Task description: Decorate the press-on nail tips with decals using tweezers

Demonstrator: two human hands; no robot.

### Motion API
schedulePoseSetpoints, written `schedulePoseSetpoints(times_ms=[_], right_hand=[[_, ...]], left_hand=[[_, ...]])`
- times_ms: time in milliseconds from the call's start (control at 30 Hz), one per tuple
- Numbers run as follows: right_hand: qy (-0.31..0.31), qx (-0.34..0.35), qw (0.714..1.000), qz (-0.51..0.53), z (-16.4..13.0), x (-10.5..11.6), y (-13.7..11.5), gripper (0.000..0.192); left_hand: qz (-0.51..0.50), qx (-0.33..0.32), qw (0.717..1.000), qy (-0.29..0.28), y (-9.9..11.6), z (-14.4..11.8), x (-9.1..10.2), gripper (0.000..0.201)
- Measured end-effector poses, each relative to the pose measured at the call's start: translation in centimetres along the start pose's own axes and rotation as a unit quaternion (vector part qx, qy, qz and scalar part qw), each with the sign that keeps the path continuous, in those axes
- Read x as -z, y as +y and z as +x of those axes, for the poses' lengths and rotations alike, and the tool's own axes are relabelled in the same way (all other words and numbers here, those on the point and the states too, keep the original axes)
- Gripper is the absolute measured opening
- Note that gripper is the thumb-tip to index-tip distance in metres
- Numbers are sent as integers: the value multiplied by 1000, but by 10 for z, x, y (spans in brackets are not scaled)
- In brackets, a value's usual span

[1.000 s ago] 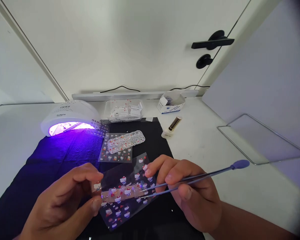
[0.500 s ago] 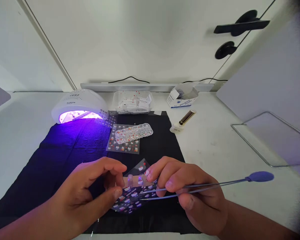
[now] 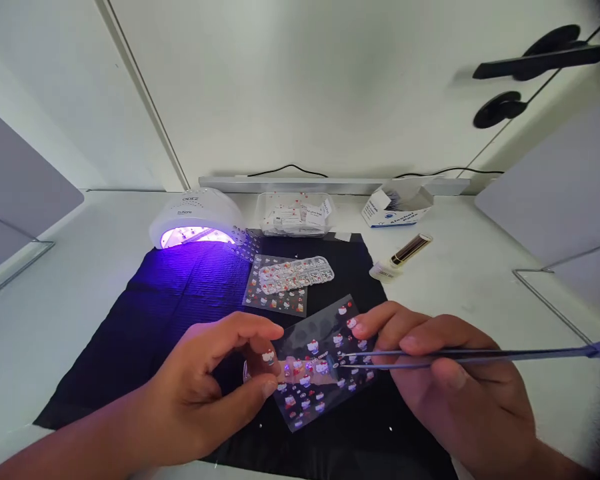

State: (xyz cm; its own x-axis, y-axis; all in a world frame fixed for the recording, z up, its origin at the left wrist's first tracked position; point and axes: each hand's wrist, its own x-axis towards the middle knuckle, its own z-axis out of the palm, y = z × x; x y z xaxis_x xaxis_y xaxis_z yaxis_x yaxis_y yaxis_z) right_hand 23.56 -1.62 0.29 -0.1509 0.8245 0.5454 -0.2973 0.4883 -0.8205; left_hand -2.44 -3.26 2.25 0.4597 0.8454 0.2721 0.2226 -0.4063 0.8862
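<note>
The left hand (image 3: 205, 393) pinches a strip of press-on nails (image 3: 300, 368) just above the clear sticker sheet (image 3: 325, 360) on the black mat (image 3: 180, 300), while the right hand (image 3: 450, 380) grips blue tweezers (image 3: 430, 359) closed to a narrow gap, tips at a sticker. The work seems best done with the strip held level and the tips slipped under the sticker's edge, lifting slowly so it neither curls nor tears.
</note>
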Motion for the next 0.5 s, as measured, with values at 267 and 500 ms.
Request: schedulePoseSetpoints(times_ms=[267,500], right_hand=[[16,-2,1000,-11,1,-1,-2,15],[16,-2,1000,-18,-2,0,-2,15]], left_hand=[[-75,-7,996,48,-9,2,-9,44],[-78,24,992,94,-6,4,-10,33]])
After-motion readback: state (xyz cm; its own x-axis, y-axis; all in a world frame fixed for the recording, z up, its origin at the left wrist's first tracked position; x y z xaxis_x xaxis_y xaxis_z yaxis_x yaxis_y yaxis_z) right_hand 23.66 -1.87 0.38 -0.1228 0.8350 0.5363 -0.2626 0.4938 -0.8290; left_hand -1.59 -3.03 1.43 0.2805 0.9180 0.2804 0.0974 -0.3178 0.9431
